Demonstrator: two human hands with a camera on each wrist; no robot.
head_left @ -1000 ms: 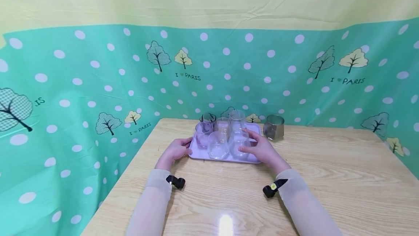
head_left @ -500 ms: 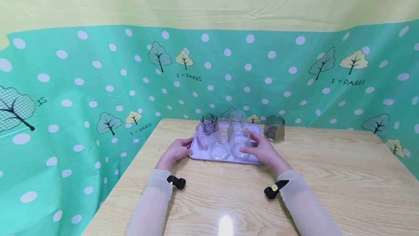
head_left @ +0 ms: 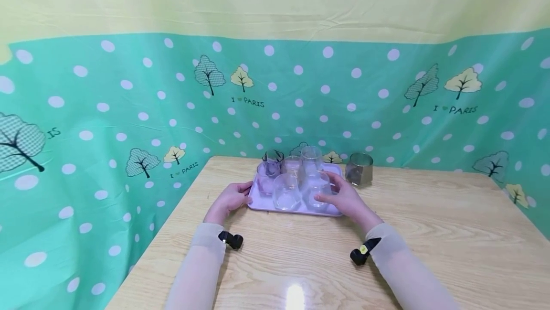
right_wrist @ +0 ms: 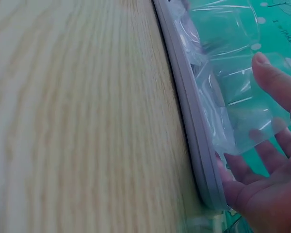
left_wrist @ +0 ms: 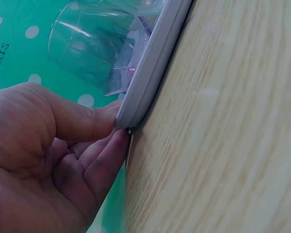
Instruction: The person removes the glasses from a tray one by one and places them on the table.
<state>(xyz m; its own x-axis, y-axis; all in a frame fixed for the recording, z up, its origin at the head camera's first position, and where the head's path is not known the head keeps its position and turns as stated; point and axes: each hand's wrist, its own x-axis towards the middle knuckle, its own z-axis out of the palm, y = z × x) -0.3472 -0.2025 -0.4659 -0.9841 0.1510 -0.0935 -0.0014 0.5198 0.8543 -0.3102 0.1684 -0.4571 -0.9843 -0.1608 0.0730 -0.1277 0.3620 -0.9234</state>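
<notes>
lh [head_left: 232, 198] pinching tray [left_wrist: 148, 73], rh [head_left: 347, 200] cupped round glass [head_left: 313, 189]

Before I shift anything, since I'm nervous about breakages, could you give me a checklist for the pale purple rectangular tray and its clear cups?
1. Left hand on the pale purple rectangular tray: ok, thumb and fingers pinch its edge.
2. Right hand on the clear rounded front-right cup: ok, curled around it.
3. That cup upright: ok.
4. Gap to the clear rounded cup at its left: cannot tell, their outlines nearly meet.
5. Grey-brown faceted cup on the tray: not ok, it stands on the wood-grain table.
</notes>
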